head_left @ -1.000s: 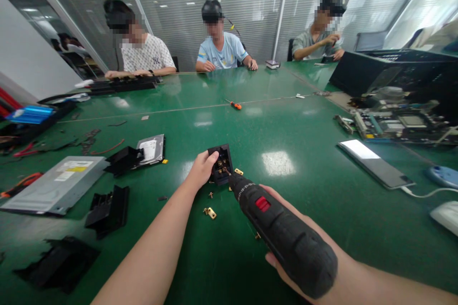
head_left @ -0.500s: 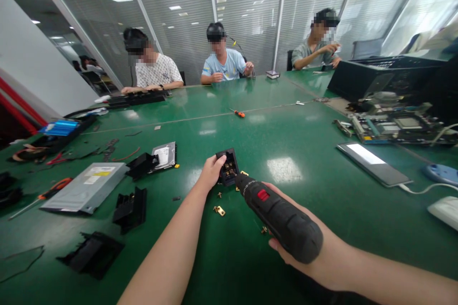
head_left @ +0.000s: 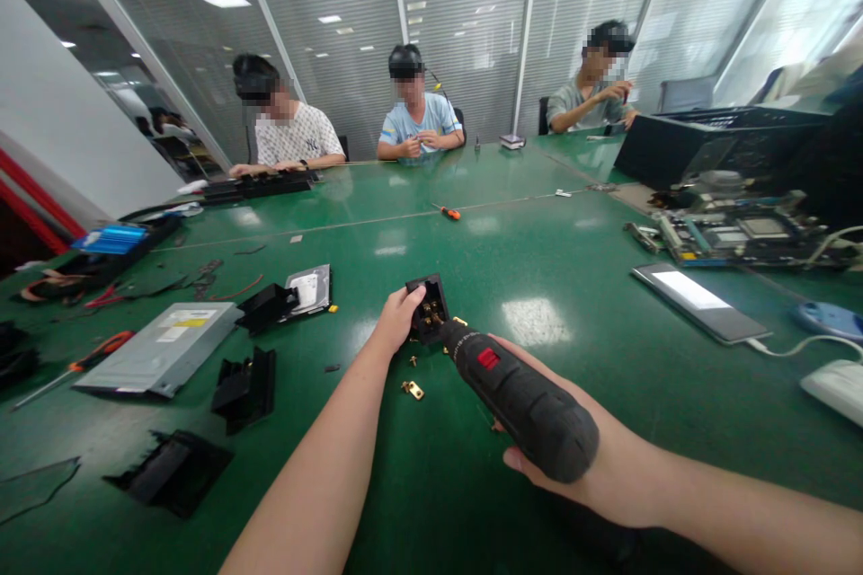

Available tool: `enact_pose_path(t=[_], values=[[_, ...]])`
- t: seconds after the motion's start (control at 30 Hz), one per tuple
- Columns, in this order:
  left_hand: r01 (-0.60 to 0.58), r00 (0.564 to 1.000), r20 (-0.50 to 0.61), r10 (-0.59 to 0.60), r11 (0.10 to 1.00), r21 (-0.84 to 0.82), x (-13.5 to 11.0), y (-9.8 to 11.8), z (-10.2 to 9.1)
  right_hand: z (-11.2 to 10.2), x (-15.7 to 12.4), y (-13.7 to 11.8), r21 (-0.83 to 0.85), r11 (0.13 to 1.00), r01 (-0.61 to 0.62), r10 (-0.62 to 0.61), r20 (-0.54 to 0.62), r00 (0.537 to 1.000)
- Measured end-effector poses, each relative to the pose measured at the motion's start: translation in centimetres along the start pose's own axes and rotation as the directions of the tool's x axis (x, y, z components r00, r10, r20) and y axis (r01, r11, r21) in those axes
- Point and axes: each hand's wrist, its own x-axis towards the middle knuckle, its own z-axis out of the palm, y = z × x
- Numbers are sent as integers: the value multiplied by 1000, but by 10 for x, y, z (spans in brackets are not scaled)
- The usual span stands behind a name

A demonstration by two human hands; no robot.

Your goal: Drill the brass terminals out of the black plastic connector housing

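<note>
My left hand is closed on the left edge of a small black plastic housing, the thumb pressing on its rim. Brass-coloured screws show inside the housing. In my right hand is a black cordless drill with a red switch on top. The drill's nose points into the open housing; its bit tip is too small to make out clearly. Close below the housing lie a brass plate and a loose screw. Further brass pieces are partly hidden behind the drill.
To the left are black plastic housings, a silver optical drive, a hard drive and a screwdriver. On the right lie a phone, a circuit board and a black case. Several people sit across the green table.
The drill and my right hand have shifted slightly left and up, and the housing is tilted a little differently. Across the table, the middle person's hands have come together.
</note>
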Motion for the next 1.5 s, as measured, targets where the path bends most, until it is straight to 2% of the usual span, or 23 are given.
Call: enact_pose_path(t=[0.17, 0.43, 0.6, 0.8, 0.93, 1.1, 1.2, 1.37, 1.5], values=[[15, 1000, 10, -15, 999, -34, -2, -3, -1, 1, -1, 3, 96, 994, -44, 42, 21, 999], [34, 998, 53, -28, 992, -123, 1, -10, -3, -1, -1, 6, 42, 996, -78, 75, 69, 995], [48, 997, 59, -40, 991, -124, 1, -10, -3, -2, -1, 7, 136, 981, -136, 128, 68, 990], [32, 998, 63, -23, 990, -138, 0, -6, -2, 0, 1, 6, 169, 981, -100, 86, 85, 993], [38, 998, 60, -30, 991, -130, 2, -7, -4, 0, 2, 6, 204, 970, -133, 111, 117, 987], [100, 988, 130, -86, 989, -108, 12, -10, -9, -2, 4, 5, 200, 968, -154, 137, 99, 986], [113, 987, 129, -98, 987, -118, 16, -11, -9, -3, 6, 4, 210, 967, -147, 132, 86, 988], [90, 989, 131, -72, 987, -135, 14, -11, -13, -2, 7, 4, 214, 966, -143, 127, 87, 988], [114, 984, 153, -94, 986, -123, 12, -10, -17, -1, 9, 6, 215, 966, -141, 121, 105, 987]])
